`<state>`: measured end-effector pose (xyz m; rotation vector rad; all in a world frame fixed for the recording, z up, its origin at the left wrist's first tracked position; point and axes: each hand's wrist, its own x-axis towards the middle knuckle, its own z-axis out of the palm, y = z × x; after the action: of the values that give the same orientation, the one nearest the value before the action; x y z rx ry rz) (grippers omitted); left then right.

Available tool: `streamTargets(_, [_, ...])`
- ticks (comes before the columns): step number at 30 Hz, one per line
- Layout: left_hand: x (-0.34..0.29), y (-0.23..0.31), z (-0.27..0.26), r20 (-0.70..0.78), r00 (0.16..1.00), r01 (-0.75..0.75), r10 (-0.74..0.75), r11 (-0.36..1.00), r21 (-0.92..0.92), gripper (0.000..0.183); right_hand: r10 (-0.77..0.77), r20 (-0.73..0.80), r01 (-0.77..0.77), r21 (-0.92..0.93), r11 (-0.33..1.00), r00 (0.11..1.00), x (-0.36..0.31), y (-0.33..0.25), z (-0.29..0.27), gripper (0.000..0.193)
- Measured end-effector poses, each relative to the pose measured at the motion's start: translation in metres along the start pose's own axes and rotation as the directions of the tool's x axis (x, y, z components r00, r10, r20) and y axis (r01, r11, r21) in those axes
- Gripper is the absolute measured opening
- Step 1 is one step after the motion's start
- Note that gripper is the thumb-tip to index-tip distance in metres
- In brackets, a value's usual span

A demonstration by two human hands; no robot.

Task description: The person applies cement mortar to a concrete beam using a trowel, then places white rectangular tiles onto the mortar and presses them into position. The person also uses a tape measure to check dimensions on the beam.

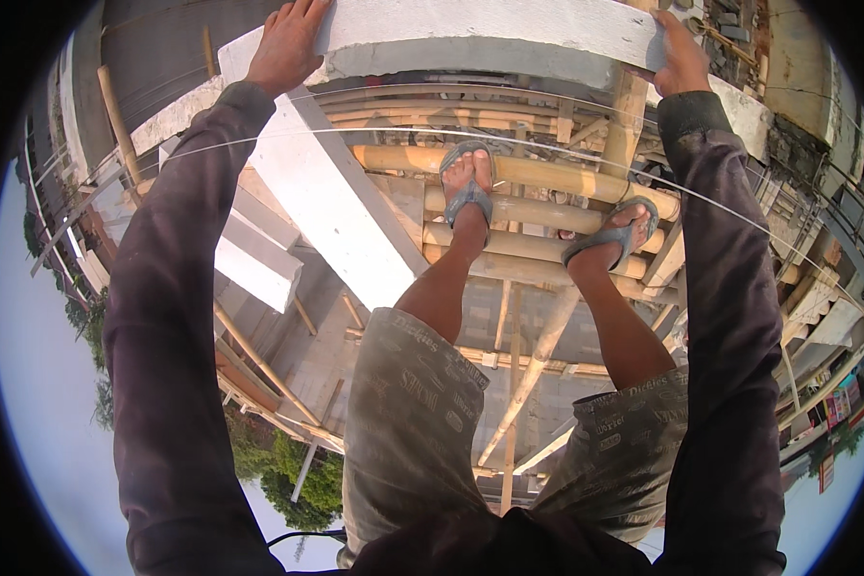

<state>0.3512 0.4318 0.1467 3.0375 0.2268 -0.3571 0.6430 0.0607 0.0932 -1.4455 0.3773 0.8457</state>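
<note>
A long white beam-like piece (490,27), smooth-faced with a grey shaded underside, spans the top of the head view. My left hand (290,46) grips its left end, fingers curled over and partly cut off by the picture's edge. At the opposite end my right hand (684,60) clasps the piece, its thumb side low against the end. A white square-edged column (328,197) slants down from beneath my left hand. What supports the long piece from behind is hidden.
My sandalled feet stand on bamboo poles (547,213) of a scaffold, high above a grey floor (302,350). Thin pale cords (394,130) cross between my arms. White ledges (254,264) jut at left; rubble and timber lie at upper right. Treetops (302,475) show below.
</note>
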Motion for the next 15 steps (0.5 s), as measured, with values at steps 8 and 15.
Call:
streamTargets(8, [-0.015,-0.026,0.038,0.188,0.972,0.148,-0.140,0.988,-0.032,0.091,0.043,-0.291,-0.092,-0.158,0.983,0.956,0.021,0.057,0.057,0.044])
streamTargets(15, [-0.011,-0.015,0.082,0.099,0.987,0.127,-0.125,0.992,-0.013,0.093,0.106,-0.237,-0.140,-0.133,0.981,0.966,0.031,0.071,0.040,0.046])
